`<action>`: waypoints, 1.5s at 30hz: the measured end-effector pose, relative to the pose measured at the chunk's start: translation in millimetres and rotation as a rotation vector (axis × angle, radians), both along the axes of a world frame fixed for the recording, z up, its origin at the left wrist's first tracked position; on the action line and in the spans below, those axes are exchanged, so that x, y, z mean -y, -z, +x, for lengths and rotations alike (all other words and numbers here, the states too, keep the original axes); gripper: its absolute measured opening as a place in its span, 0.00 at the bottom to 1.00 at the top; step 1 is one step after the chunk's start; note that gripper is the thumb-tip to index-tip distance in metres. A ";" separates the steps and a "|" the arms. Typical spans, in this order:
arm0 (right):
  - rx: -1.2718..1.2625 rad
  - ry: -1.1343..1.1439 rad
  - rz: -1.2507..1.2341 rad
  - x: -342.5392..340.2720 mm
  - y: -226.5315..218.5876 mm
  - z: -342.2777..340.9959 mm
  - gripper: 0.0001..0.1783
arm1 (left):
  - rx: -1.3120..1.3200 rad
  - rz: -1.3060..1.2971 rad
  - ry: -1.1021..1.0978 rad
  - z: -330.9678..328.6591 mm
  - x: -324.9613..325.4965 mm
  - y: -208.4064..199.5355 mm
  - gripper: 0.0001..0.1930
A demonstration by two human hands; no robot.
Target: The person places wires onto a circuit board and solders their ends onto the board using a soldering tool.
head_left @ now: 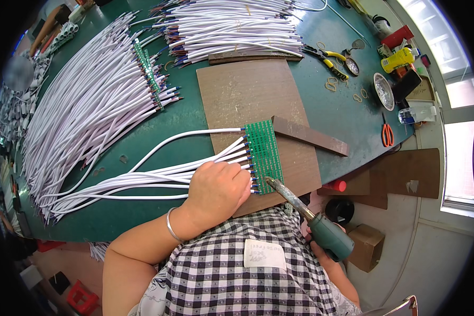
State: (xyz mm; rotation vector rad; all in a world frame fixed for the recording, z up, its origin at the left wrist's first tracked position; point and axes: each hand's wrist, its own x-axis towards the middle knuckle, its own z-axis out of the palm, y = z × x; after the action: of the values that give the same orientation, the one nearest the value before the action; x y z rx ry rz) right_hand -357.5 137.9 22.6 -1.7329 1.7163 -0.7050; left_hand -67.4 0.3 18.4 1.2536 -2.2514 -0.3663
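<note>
A green circuit board (264,152) lies on a brown wooden board (250,89), with several white cables (168,138) joined along its left edge. My left hand (220,187) is closed over the lower cables, its fingertips beside that edge; the cable ends under it are hidden. In my right hand (324,257), partly covered by the tool, is a soldering iron (329,237) with a dark green handle. Its tip meets or hovers just over the lower part of the circuit board; I cannot tell which. A wooden bar (310,136) runs beside the board's upper right corner.
Bundles of white cables (95,95) cover the left of the green table (332,116), another circuit board (147,73) among them. More cables (237,31) lie at the back. Pliers (329,62), a metal bowl (383,91) and red-handled scissors (387,134) sit to the right.
</note>
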 end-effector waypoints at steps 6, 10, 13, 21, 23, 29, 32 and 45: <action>0.122 -0.086 -0.058 18.7 -12.1 11.7 0.14 | 0.009 0.002 0.000 -0.4 0.2 -0.8 0.10; -0.080 -0.184 -0.207 24.7 -15.9 14.1 0.13 | 0.012 0.001 -0.001 -1.1 0.4 -0.9 0.10; 0.158 -0.119 -0.087 21.9 -10.9 14.5 0.13 | 0.018 0.005 0.003 -1.2 0.7 -0.9 0.09; 0.061 -0.104 -0.045 18.2 -11.1 13.3 0.15 | 0.010 -0.004 -0.006 -2.3 1.0 -1.0 0.09; 0.026 -0.119 -0.075 19.9 -14.3 13.5 0.15 | 0.027 0.011 0.001 -2.3 1.1 -1.2 0.09; -0.079 -0.182 -0.115 24.0 -17.3 16.1 0.16 | 0.082 0.040 0.019 -0.6 0.4 -3.1 0.08; -0.135 -0.211 -0.154 25.3 -17.2 15.5 0.15 | 0.030 0.016 0.005 -2.2 1.0 -2.4 0.09; 0.689 0.182 0.221 23.4 -10.6 7.4 0.20 | 0.020 0.010 -0.001 -2.4 1.2 -2.0 0.09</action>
State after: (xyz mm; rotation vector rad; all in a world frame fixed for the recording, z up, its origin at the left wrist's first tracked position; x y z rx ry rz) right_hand -350.0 114.4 33.3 -1.0178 1.3964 -1.0054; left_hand -69.8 -0.9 20.3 1.2682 -2.2684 -0.3668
